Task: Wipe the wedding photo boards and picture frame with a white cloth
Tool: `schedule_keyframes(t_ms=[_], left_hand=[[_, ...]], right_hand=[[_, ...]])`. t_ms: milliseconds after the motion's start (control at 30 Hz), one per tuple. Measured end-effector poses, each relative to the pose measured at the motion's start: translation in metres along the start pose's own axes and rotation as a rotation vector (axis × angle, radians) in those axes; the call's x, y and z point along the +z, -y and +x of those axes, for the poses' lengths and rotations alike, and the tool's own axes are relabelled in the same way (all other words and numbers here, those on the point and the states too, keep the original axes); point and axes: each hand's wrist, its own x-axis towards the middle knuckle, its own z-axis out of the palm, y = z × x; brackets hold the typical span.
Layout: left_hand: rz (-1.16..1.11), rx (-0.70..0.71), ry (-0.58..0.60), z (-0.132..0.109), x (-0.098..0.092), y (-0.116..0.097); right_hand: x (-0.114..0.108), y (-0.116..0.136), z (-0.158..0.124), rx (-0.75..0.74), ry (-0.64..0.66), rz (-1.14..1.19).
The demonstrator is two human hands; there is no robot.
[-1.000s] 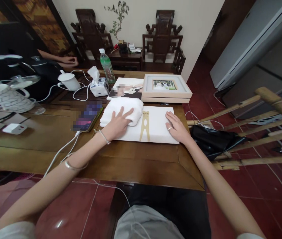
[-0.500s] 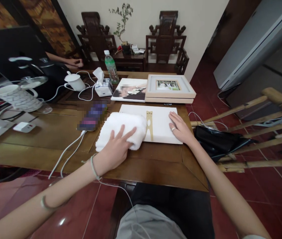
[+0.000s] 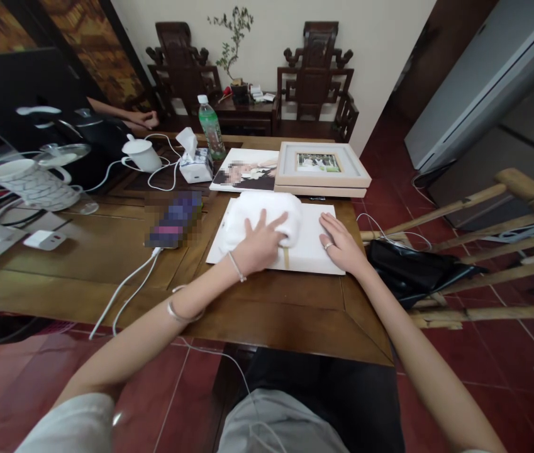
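A folded white towel (image 3: 267, 211) lies on a white rectangular panel (image 3: 311, 251), covering much of its left and middle. My left hand (image 3: 263, 242) grips the towel from above, its visible fingers spread over the cloth and the thumb hidden. Flat on the panel's right end, my right hand (image 3: 342, 242) rests with fingers stretched out, a ring on one of them. Below the towel shows the lower end of a tan strip (image 3: 286, 258) on the panel; the rest of it is covered.
Behind the panel are a photo print (image 3: 248, 170) and stacked frames (image 3: 323, 167). A phone (image 3: 175, 220) with a white cable lies left. Farther back stand a tissue box (image 3: 195, 167), a bottle (image 3: 211, 126), a lidded cup (image 3: 141, 154) and a patterned mug (image 3: 35, 182). Another person's hand (image 3: 146, 119) shows behind.
My left hand has slid the towel right and away from me, over the panel's tan strip. The panel's left end is now uncovered. My right hand stays in place.
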Motion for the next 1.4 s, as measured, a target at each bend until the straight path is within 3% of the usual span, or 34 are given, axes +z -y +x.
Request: schedule_keyframes(t_ms=[167,267,333,433,700,833,933,1100,1233,1400], left_hand=[[0.124,0.083,-0.035,-0.057,0.008,-0.05],[0.132,0.14,0.002,-0.078,0.006,-0.06],[0.129,0.144,0.019,-0.077,0.004,-0.057],[0.125,0.109,0.033,-0.052,-0.002,-0.046],[0.025,0.05,0.08,0.047,-0.026,-0.006],[-0.027,0.084,0.1,0.073,-0.032,0.001],[-0.043,0.111,0.083,0.078,-0.031,-0.002],[0.055,0.196,0.058,0.051,-0.021,-0.024],[0.141,0.273,0.018,0.0,-0.012,-0.051],[0.124,0.363,0.057,-0.055,-0.008,-0.075]], right_hand=[[0.0,0.001,0.0,0.006,0.005,0.004],[0.0,0.001,0.0,0.008,0.003,-0.004],[0.0,0.001,0.0,0.011,0.003,-0.011],[0.0,0.0,0.0,0.009,0.007,-0.019],[0.0,-0.002,0.0,-0.008,-0.002,-0.002],[0.0,-0.001,0.0,-0.007,0.0,0.003],[0.0,-0.001,0.0,-0.006,-0.004,0.009],[0.001,-0.003,0.001,-0.023,-0.009,0.006],[-0.001,-0.005,0.0,-0.049,0.015,0.023],[0.0,-0.005,-0.001,-0.019,0.011,0.047]])
